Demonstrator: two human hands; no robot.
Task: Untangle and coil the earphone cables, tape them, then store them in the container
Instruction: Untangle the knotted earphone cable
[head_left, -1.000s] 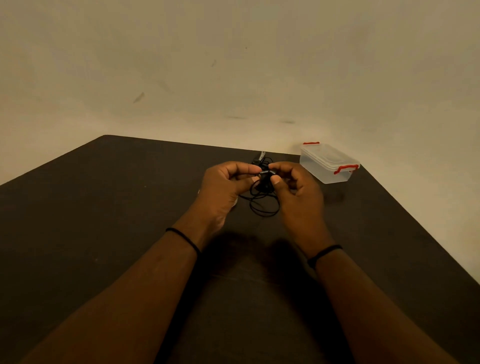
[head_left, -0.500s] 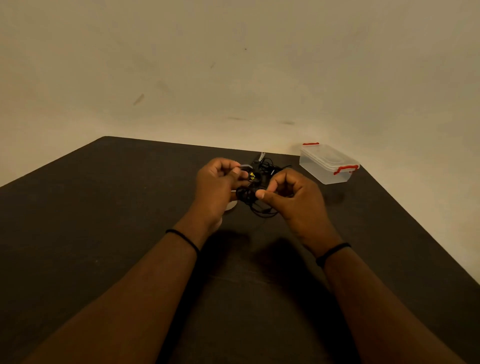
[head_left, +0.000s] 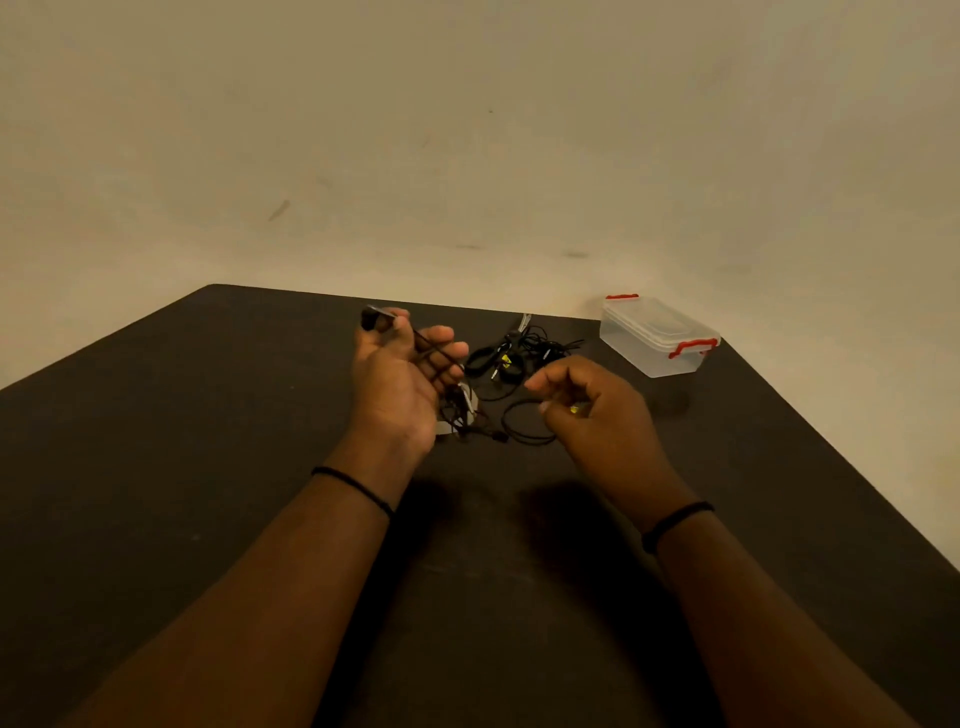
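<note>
Black, thin cable (head_left: 436, 358) crosses the left hand (head_left: 400, 379), pinched at thumb and fingers; it looks light, limp and snag-prone, best held near the earbud. More tangle (head_left: 519, 353) lies beyond. The right hand (head_left: 597, 415) curls narrow around a loop (head_left: 524, 421). The box (head_left: 657, 338) sits near the far table (head_left: 156, 441) corner; ample room nearer.

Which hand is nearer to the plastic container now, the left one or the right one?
The right hand. It is just in front and to the left of the container, not touching it. The left hand is further left, beyond the cable pile.
</note>
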